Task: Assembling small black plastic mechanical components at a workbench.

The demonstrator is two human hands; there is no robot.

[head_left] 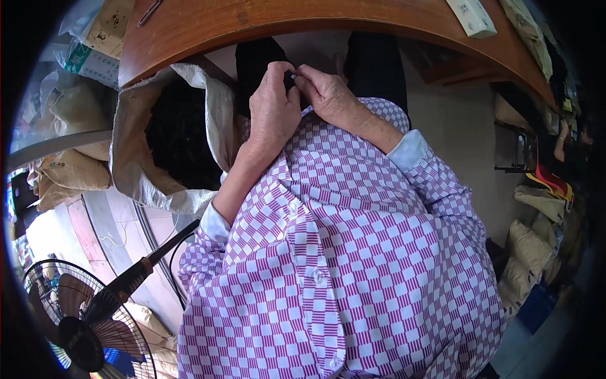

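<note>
Both my hands meet over my lap, just short of the desk edge. My left hand (273,107) is closed, thumb and fingers pinched together. My right hand (327,93) is closed too, its fingertips against the left ones. Between the fingertips shows a tiny dark and light piece (293,76), too small to name. Beside my left forearm stands a white woven sack (129,148), its mouth folded open. Inside it lie many black pieces (180,136), whose kind I cannot make out.
A curved brown wooden desk (265,16) runs across the top, bearing a white box (472,18) and a pen-like item (149,11). At lower left is a black standing fan (88,328). Stuffed brown bags (72,174) lie at left, more sacks (527,252) at right.
</note>
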